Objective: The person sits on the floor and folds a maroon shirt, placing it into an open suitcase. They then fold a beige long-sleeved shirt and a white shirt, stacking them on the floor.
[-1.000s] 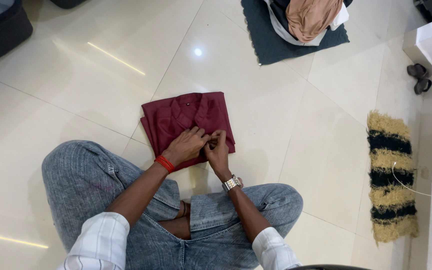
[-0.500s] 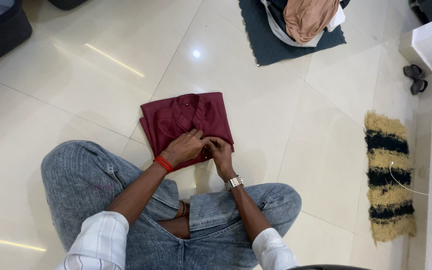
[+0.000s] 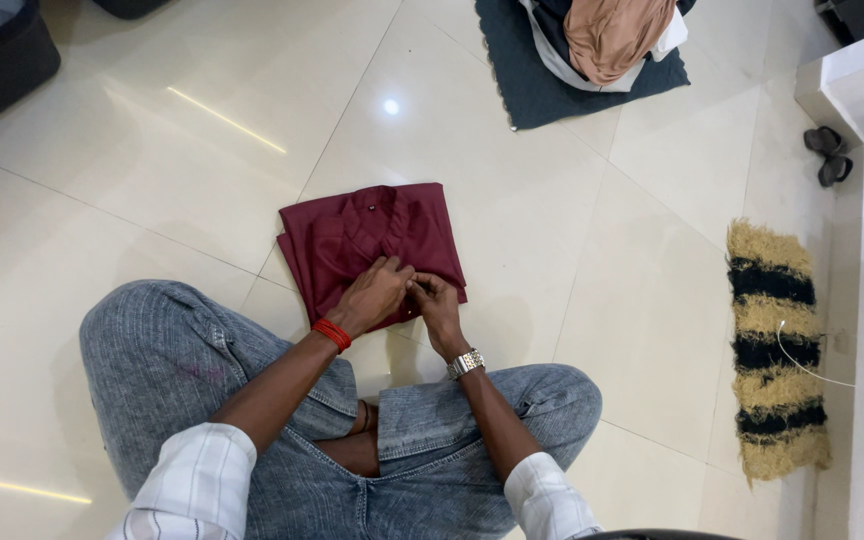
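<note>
A folded maroon shirt [image 3: 372, 240] is laid flat on the glossy cream tiled floor [image 3: 152, 180], just ahead of the crossed legs in grey jeans [image 3: 182, 370]. The left hand [image 3: 372, 295] is pressed onto the near edge of the shirt, its fingers curled over the fabric; a red thread band [image 3: 331, 333] is worn at that wrist. The right hand [image 3: 439, 305] is set touching the left, its fingertips pinched on the cloth at the same edge; how tight that grip is cannot be told. A metal wristwatch [image 3: 465, 363] is seen on the right wrist. The shirt's collar and a small dark button are turned away from the person. Farther off, a dark mat [image 3: 527, 80] bearing a heap of clothes [image 3: 617, 35] is seen, and to the right a yellow-and-black striped doormat [image 3: 777, 350], well apart from the shirt.
</note>
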